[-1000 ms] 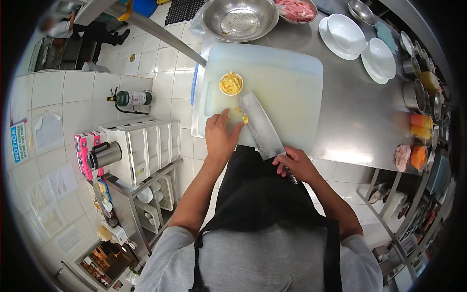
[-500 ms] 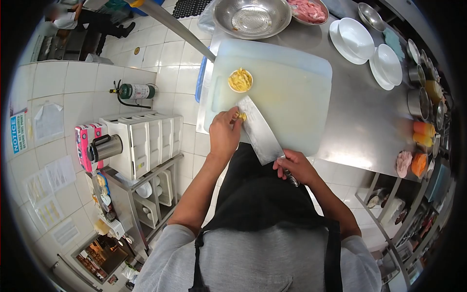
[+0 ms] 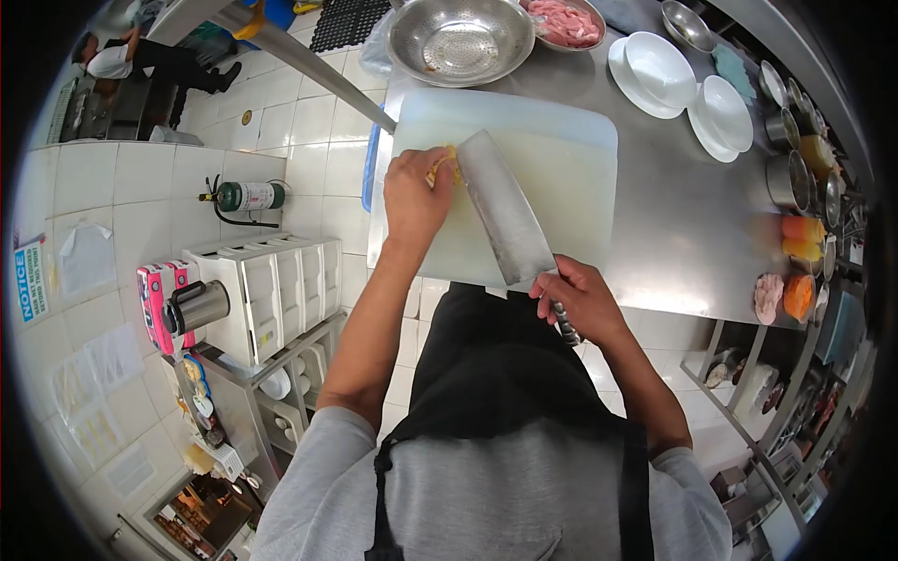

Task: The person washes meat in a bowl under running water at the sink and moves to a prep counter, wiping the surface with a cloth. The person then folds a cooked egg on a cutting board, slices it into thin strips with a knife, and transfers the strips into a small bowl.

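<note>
My left hand (image 3: 416,196) is over the small white cup of yellow shreds (image 3: 449,165) near the left side of the pale cutting board (image 3: 571,178). Its fingers are bent and hide most of the cup; whether they pinch anything is hidden. In my right hand (image 3: 578,294) is the handle of a wide-bladed cleaver (image 3: 505,210). The blade lies slanted across the board, its far end close to my left fingertips and the yellow shreds.
Beyond the board stand a large metal colander (image 3: 460,42) and a bowl of pink meat (image 3: 566,22). White bowls (image 3: 659,70) are at the right on the steel table (image 3: 692,224). A person (image 3: 112,58) is at the far upper left.
My left hand has moved forward from the blade's edge to the cup, now covering it. The cleaver has shifted forward a little with my right hand. The camera view has shifted slightly.
</note>
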Demonstrator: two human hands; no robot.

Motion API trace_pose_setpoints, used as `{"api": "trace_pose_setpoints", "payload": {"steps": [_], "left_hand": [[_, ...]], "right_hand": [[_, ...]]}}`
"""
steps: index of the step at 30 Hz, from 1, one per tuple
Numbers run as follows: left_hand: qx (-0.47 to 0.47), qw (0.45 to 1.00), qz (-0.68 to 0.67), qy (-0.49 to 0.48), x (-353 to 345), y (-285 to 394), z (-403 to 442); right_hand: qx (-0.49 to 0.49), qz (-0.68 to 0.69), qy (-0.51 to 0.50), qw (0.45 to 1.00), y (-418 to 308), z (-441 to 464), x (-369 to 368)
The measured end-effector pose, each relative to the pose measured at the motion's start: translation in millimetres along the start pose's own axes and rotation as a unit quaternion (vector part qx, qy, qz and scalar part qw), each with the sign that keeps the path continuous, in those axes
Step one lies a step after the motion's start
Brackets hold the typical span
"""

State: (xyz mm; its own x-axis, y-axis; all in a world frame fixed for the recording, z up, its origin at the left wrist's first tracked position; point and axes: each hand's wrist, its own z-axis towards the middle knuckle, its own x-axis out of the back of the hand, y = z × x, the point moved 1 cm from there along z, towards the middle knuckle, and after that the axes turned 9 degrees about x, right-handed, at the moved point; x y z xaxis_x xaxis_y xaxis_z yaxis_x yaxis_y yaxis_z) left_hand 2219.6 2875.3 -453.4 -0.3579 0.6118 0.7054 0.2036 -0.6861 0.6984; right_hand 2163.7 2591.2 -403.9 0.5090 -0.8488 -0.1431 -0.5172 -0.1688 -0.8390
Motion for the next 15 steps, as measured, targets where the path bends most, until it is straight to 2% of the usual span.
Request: {"api": "trace_pose_setpoints", "payload": {"steps": [5,8,10,12,15], "left_hand": [[-0.007,1.0,-0.019,-0.011,6.6,-9.4,3.6],[-0.033,0.999,-0.025,-0.019,10.7,-7.7,3.4],[-0.082,0.996,-0.015,-0.017,11.4,-6.3,3.5],[-0.064,0.997,-0.012,-0.03,13.8,-4.7,5.4],[-0.043,0.997,-0.007,-0.069,17.9,-1.9,9.7]], "right_hand": [[-0.015,0.062,0.016,0.998,1.4,-11.1,3.9],[-0.001,0.029,0.041,0.999,4.0,-14.7,6.6],[0.103,-0.177,0.139,0.969,8.5,-18.6,3.8],[0.2,-0.383,0.209,0.877,7.8,-21.5,4.5],[0.196,-0.538,0.247,0.782,24.9,-15.7,14.9]]}}
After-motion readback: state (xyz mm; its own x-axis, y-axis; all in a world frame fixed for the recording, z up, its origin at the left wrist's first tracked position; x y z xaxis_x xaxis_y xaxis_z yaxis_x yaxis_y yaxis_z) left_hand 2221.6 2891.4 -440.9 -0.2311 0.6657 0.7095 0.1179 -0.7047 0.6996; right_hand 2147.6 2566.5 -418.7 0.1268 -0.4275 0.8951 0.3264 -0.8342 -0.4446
